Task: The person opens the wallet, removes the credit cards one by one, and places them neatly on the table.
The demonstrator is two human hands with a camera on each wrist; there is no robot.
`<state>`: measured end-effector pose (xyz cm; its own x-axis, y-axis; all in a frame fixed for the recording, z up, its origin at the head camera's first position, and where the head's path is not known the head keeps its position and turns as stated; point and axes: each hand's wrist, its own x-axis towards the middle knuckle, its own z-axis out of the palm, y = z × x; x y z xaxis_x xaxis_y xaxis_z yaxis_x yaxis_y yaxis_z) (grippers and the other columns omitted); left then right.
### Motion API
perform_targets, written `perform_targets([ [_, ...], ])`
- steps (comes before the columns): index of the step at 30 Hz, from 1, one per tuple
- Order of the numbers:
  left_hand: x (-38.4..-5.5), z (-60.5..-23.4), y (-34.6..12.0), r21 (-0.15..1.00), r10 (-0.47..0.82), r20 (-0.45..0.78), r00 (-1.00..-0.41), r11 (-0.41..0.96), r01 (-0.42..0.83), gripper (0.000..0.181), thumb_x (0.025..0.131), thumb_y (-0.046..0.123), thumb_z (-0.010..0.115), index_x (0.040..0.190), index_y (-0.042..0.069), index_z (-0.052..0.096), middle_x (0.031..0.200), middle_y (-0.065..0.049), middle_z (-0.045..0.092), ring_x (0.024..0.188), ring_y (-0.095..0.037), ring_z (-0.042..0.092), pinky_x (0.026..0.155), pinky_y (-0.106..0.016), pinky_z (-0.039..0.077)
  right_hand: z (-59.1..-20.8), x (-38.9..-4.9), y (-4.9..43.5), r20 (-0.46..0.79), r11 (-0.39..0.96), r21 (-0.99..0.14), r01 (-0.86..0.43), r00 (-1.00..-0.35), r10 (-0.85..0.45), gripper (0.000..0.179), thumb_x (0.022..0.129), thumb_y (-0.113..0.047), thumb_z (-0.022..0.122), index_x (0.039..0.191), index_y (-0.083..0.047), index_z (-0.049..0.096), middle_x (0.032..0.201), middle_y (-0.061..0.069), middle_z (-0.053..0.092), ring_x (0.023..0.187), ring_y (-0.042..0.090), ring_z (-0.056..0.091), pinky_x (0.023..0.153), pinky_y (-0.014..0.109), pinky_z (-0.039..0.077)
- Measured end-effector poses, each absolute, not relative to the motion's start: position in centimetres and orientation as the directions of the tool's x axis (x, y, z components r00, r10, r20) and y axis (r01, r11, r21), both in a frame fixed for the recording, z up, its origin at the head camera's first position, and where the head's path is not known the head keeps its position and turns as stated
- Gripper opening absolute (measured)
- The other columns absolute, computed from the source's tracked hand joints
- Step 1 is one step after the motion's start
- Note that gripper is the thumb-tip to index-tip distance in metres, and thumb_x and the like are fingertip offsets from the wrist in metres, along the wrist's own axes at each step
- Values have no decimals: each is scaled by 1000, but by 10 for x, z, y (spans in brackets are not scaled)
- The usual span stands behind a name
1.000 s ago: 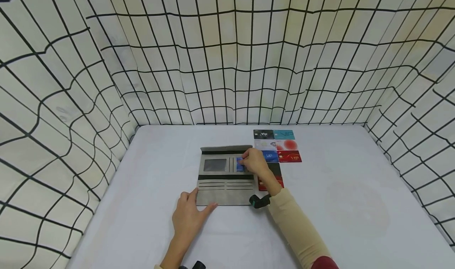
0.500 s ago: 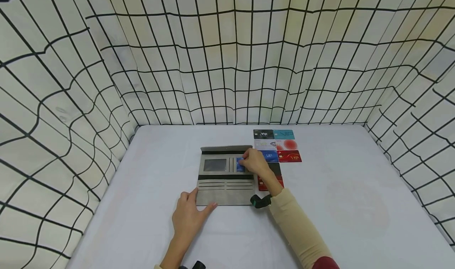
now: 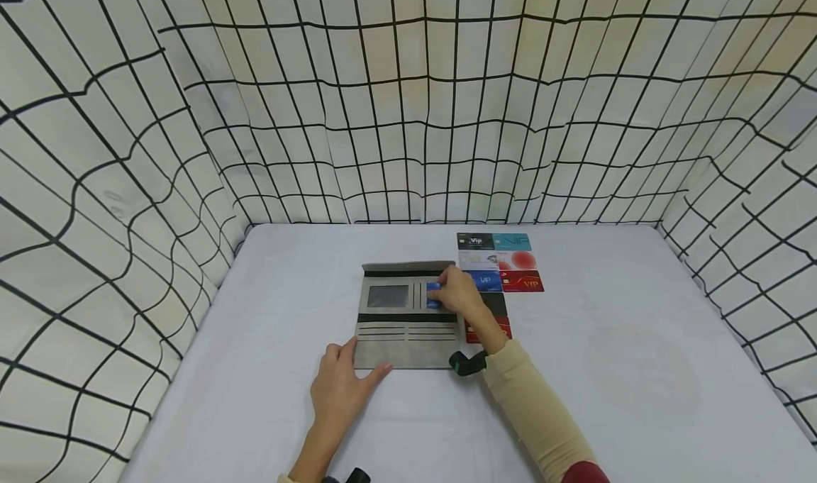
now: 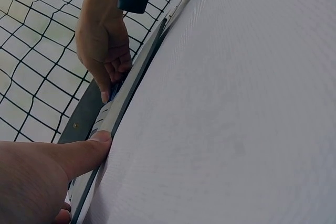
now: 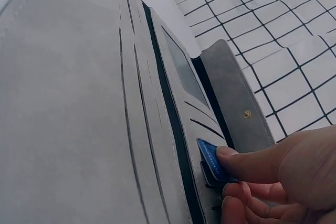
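Note:
A grey wallet (image 3: pixel 408 355) lies unfolded on the white table, with card slots and a clear window (image 3: pixel 388 296). My right hand (image 3: pixel 461 293) pinches a blue card (image 5: pixel 214 162) at the slots right of that window; in the right wrist view the thumb is on the card's face and the fingers curl beneath. Part of the card is tucked into the slot. At the wallet's near left corner my left hand (image 3: pixel 341 384) rests with thumb and fingers spread, the thumb (image 4: pixel 97 142) on the near edge and the fingers along the left side.
Right of the wallet, several cards lie in rows, among them a teal card (image 3: pixel 512 242), a red VIP card (image 3: pixel 522 281) and a blue VIP card (image 3: pixel 486 280). My right forearm partly covers the lower ones. A black-grid netting (image 3: pixel 396 121) surrounds the table (image 3: pixel 613 369).
The right thumb has slid slightly left across the blue card, which stays at the slot. The left hand and the wallet hold their places; the head view shifts a little.

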<state>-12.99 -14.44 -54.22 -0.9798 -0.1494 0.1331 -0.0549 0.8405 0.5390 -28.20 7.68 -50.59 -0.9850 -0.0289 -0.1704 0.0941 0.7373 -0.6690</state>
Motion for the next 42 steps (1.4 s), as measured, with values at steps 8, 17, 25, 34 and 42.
perform_targets([
  [8,-131,-542,-144,545,-151,113,-982,836,-66,86,76,55,81,138,1,57,94,-8,50,73,-16,40,55,-27,34,-507,-281,83,-170,714,-692,108,-985,-16,43,86,-20,79,118,3,63,108,18,69,85,24,64,82,40,57],
  [17,-131,-543,-145,537,-147,124,-981,842,-58,86,76,56,81,137,0,58,95,-10,52,72,-16,41,55,-27,34,-503,-279,93,-213,678,-714,174,-977,26,39,87,-20,78,114,5,65,103,18,69,78,22,67,79,38,59],
  [25,-131,-543,-144,538,-147,122,-982,841,-59,86,76,56,80,137,0,58,95,-10,52,72,-16,41,54,-27,34,-504,-277,99,-197,711,-689,144,-980,7,36,90,-24,75,111,2,62,98,16,68,80,23,63,73,33,55],
  [34,-131,-544,-144,534,-149,116,-982,843,-65,87,76,58,79,137,1,58,95,-10,52,72,-16,41,54,-27,34,-505,-274,100,-211,683,-714,157,-977,4,31,91,-24,75,105,3,67,87,13,71,62,16,65,58,25,51],
  [42,-131,-542,-144,539,-149,120,-981,840,-62,86,76,56,80,137,1,58,92,-8,49,72,-15,40,54,-27,33,-505,-269,106,-194,672,-725,150,-981,9,38,94,-26,71,117,3,63,98,17,69,67,18,65,62,26,55],
])
